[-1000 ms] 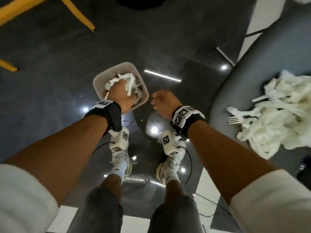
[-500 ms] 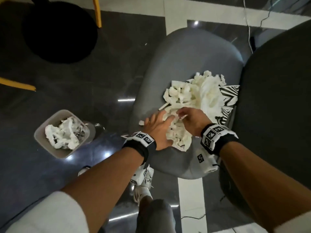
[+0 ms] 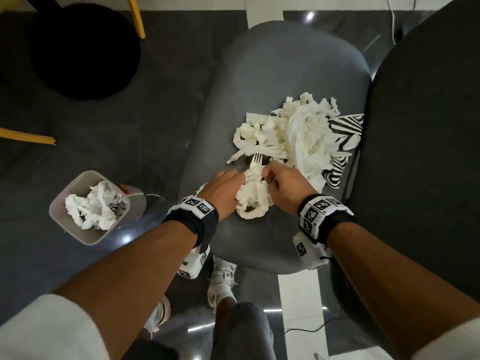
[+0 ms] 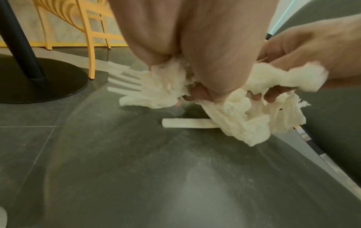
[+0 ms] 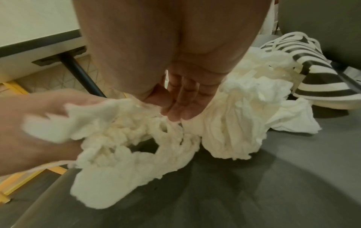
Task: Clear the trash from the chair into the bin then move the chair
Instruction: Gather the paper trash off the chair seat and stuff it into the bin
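On the grey chair seat (image 3: 285, 74) lies a pile of white tissue trash (image 3: 293, 136) with a white plastic fork (image 3: 255, 162) and striped black-and-white paper (image 3: 345, 128). My left hand (image 3: 239, 185) and right hand (image 3: 267, 175) both grip one tissue clump (image 3: 253, 201) at the pile's near edge. In the left wrist view my left hand (image 4: 195, 92) digs curled fingers into the tissue (image 4: 254, 120), beside the fork (image 4: 125, 84). The right wrist view shows my right hand (image 5: 181, 106) pinching the tissue (image 5: 136, 146). The grey bin (image 3: 59, 196) stands on the floor to the left, holding crumpled tissue.
A black round table base (image 3: 83, 48) and yellow chair legs (image 3: 135, 16) stand at the upper left. The chair's dark backrest (image 3: 428, 152) fills the right side. My shoes (image 3: 223, 279) are under the seat's near edge. A cable (image 3: 311, 329) runs on the floor.
A second ago my left hand was at the bin with tissue. Both hands have since moved to the chair and closed on a clump of the pile.
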The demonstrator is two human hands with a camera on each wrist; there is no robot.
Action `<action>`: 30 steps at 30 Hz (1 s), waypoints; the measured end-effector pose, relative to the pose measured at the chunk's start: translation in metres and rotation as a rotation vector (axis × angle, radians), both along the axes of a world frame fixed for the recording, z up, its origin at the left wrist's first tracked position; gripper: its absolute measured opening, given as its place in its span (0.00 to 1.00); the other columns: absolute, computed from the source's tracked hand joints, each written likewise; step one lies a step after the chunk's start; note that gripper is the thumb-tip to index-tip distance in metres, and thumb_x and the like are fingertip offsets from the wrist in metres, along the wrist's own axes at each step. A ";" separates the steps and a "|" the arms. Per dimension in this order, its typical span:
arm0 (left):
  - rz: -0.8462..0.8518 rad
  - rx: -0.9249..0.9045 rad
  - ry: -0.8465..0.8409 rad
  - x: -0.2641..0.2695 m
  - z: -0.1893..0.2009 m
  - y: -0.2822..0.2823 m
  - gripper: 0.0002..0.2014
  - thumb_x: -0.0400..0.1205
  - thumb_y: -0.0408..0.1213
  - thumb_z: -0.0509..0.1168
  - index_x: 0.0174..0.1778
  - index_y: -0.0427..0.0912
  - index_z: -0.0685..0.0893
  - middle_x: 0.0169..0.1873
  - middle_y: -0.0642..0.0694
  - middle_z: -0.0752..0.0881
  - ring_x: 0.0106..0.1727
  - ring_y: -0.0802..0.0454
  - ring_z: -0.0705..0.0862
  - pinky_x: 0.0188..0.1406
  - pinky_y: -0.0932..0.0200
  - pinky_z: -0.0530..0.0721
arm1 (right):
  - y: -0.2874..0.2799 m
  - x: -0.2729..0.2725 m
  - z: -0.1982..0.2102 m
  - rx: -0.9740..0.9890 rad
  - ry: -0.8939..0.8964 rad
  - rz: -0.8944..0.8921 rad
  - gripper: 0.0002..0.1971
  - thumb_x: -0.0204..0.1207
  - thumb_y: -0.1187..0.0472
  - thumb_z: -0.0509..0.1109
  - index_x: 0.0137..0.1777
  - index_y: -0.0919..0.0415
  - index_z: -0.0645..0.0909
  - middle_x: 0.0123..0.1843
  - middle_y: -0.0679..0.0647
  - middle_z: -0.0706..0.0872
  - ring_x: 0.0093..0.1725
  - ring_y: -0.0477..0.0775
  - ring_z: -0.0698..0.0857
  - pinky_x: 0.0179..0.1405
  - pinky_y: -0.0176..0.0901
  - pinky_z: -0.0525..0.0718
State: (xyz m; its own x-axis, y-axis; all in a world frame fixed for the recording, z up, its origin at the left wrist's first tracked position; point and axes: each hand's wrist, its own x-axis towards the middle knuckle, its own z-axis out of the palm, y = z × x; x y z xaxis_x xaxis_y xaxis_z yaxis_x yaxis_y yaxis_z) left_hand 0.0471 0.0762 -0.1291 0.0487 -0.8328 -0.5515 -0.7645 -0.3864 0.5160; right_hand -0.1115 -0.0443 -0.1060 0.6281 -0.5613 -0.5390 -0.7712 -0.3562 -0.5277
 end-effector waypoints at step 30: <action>0.926 0.020 0.154 0.159 0.001 0.173 0.14 0.75 0.26 0.64 0.51 0.46 0.85 0.35 0.49 0.88 0.43 0.40 0.88 0.43 0.52 0.85 | -0.005 0.128 0.013 -0.707 0.348 0.451 0.17 0.76 0.64 0.62 0.66 0.61 0.76 0.60 0.62 0.83 0.58 0.69 0.84 0.57 0.61 0.76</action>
